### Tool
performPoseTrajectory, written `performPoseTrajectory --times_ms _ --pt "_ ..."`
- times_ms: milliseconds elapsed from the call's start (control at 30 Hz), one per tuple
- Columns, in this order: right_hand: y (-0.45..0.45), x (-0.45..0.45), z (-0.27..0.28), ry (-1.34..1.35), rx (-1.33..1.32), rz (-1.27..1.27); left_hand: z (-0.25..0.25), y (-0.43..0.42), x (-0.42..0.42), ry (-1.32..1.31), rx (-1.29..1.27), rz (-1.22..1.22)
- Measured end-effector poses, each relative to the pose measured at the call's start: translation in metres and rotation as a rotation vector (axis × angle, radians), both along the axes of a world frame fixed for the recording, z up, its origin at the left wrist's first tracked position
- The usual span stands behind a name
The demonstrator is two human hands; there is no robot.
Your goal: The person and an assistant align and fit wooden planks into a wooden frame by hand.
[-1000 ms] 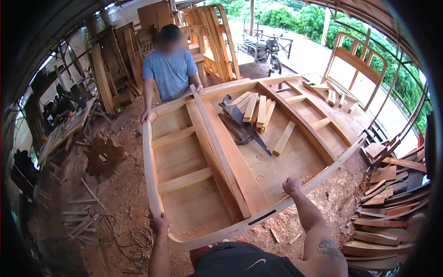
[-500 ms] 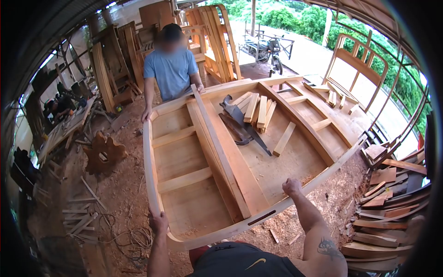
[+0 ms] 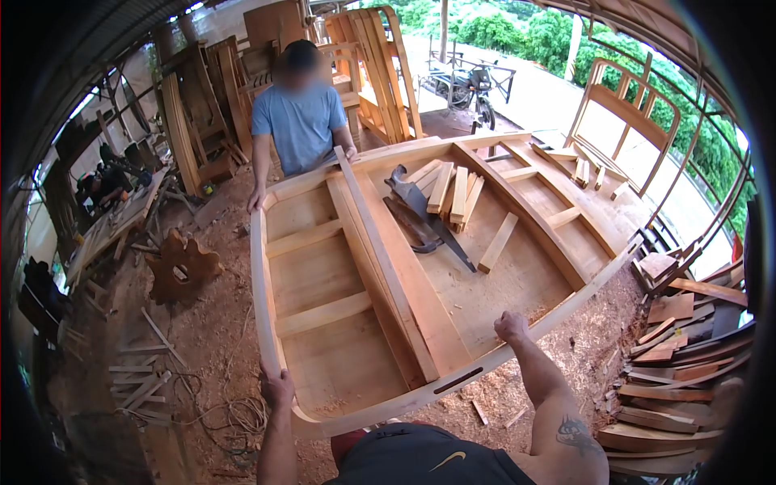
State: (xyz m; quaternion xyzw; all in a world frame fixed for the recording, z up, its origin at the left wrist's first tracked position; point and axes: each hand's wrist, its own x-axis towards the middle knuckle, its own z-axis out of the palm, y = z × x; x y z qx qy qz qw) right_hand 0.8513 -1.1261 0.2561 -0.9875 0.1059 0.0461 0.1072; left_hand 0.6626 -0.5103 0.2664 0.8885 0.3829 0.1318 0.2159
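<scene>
A large wooden panel frame [image 3: 271, 311] with rounded corners and inner cross rails lies in front of me. My left hand [image 3: 278, 390] is closed around its near left corner. Over the near side, just inside the rim, is my right hand [image 3: 511, 326], closed in a fist; whatever it may hold is hidden. A long wooden board [image 3: 386, 271] lies across the frame between my hands. On the panel's middle section lie handsaws [image 3: 436, 222] beside several short wood strips [image 3: 457, 194], with one loose strip [image 3: 498, 242] nearer my right hand.
Across the frame stands a person in a blue shirt [image 3: 299, 121], both hands at its far edge. Stacked wood offcuts [image 3: 671, 388] lie at right. Cable [image 3: 234, 420], wood scraps [image 3: 145, 388] and a jagged wood slab [image 3: 184, 267] are on the shavings-covered ground at left.
</scene>
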Motion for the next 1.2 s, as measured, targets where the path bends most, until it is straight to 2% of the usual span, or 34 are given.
performPoseTrajectory --times_ms 333,367,433,567,633,933,1033,1133,1200 --pt "0.004 -0.002 0.012 0.049 -0.011 0.009 0.001 -0.002 0.0 0.023 0.016 0.01" --pt "0.009 -0.005 0.022 0.074 -0.024 0.011 -0.011 0.003 0.001 0.001 0.003 0.023" --pt "-0.002 0.007 -0.006 0.063 -0.057 0.014 -0.014 0.006 0.001 0.016 0.017 0.042" --pt "-0.008 0.008 -0.015 0.008 -0.101 0.038 -0.025 0.011 0.0 -0.05 0.061 0.036" --pt "-0.013 0.012 -0.026 -0.014 -0.12 0.06 -0.012 0.01 -0.001 0.018 0.027 0.017" --pt "-0.023 0.017 -0.039 -0.114 -0.141 0.136 -0.005 0.007 -0.005 0.025 -0.024 0.048" --pt "-0.011 0.008 -0.022 -0.126 -0.154 0.126 -0.013 0.01 -0.006 0.02 0.003 0.026" --pt "-0.02 0.014 -0.032 -0.159 -0.122 0.179 -0.018 0.012 -0.007 0.004 0.012 0.019" --pt "-0.033 0.023 -0.046 0.041 -0.291 0.292 -0.02 0.012 -0.007 0.001 0.013 0.011"
